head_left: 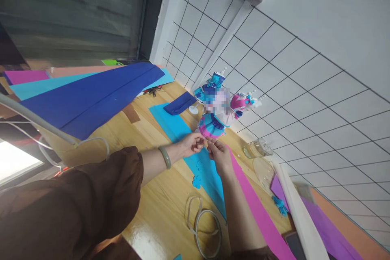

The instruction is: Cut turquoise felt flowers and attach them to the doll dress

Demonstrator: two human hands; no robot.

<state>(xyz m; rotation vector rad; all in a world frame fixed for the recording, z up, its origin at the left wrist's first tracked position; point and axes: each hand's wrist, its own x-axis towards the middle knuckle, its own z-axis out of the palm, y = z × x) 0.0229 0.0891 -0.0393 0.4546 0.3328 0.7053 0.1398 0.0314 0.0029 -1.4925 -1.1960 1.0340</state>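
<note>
A decorated doll's head [213, 103] with pink, blue and white headdress pieces and a pleated collar [211, 125] stands near the wall; its middle is blurred. Just below the collar my left hand [193, 144] has its fingertips pinched together, a jade-coloured bangle on its wrist. Close against it, my right hand [217, 153] also pinches at the collar's lower edge. Whatever lies between the fingertips is too small to make out. Under both hands runs a light-blue sheet strip [183, 130], with small blue flower cut-outs [196, 181] on it.
Dark-blue sheets [100, 93] lie at the left, and a folded dark-blue piece [179, 103] near the doll. A pink strip [256, 207] runs along the right. A ribbon roll [209, 233] is in front; a clear jar [258, 147] stands by the gridded wall [283, 69].
</note>
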